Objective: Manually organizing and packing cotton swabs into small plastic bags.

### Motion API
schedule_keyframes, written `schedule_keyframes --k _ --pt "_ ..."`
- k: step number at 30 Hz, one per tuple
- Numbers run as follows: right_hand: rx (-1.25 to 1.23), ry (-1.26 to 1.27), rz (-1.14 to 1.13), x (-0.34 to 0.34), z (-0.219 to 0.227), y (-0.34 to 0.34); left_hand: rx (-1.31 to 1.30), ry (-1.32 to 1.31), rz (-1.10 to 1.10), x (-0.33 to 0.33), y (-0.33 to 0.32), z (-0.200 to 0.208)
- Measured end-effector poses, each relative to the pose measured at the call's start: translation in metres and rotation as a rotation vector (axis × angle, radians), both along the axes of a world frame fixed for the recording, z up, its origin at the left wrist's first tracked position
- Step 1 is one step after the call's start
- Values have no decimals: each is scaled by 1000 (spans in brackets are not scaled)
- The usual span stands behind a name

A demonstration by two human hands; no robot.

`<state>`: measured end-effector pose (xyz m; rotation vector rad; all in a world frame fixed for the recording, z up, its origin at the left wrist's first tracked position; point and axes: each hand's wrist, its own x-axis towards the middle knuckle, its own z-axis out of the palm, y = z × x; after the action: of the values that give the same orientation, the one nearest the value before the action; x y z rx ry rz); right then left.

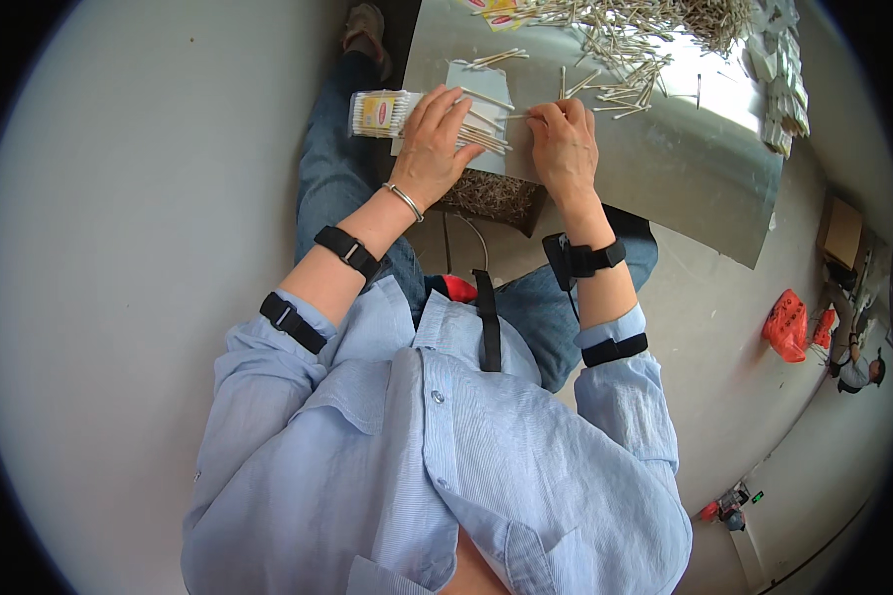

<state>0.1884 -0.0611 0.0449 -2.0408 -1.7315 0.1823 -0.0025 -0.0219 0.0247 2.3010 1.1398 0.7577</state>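
Note:
My left hand (429, 139) lies across a clear pack of cotton swabs (377, 114) with a yellow and red label, thumb on one side and fingers on the other. The pack's labelled end juts past the table's left edge. Loose cotton swabs (488, 142) reach out to the right from under this hand, over a pale sheet (478, 79). To the right, my right hand (566, 144) pinches the end of a cotton swab (517, 117), its fingers bent together. The palm side of both hands is hidden.
A large heap of swabs (645, 40) covers the far part of the metal table (685, 188). White packets (779, 89) are stacked along its right edge. An open box of swabs (491, 193) sits beneath the near edge. A red bag (786, 325) and another person (858, 372) are farther right.

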Motion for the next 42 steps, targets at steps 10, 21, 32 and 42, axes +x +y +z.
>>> schedule_keyframes --k 10,21,32,42 --pt "-57 -59 81 -21 -6 3 -22 -93 22 3 -1 -3" --pt "-63 46 129 -26 3 -1 -22 -131 46 2 0 -4" --pt "-114 329 131 -16 21 0 -109 -283 128 8 11 27" --pt "93 591 125 -25 64 -14 -588 -513 166 9 11 66"
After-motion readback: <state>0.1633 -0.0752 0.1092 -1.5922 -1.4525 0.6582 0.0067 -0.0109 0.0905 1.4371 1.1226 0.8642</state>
